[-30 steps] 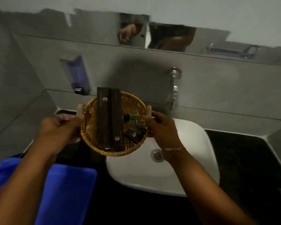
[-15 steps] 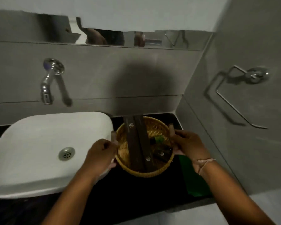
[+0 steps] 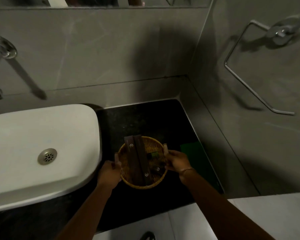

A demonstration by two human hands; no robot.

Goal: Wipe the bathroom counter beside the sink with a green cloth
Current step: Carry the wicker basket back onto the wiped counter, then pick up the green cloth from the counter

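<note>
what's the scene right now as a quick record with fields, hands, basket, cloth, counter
left hand: grips the left rim of the wicker basket
right hand: grips the basket's right rim
basket contents: two long dark boxes, a small green-capped item, a small dark packet
basket position: over the black counter, right of the sink; contact with counter unclear
green cloth: flat on the counter by the right wall, untouched
wiping: not yet begun

- Basket carried from left of sink across to right-hand desk.
- Now low, beside green cloth.
</note>
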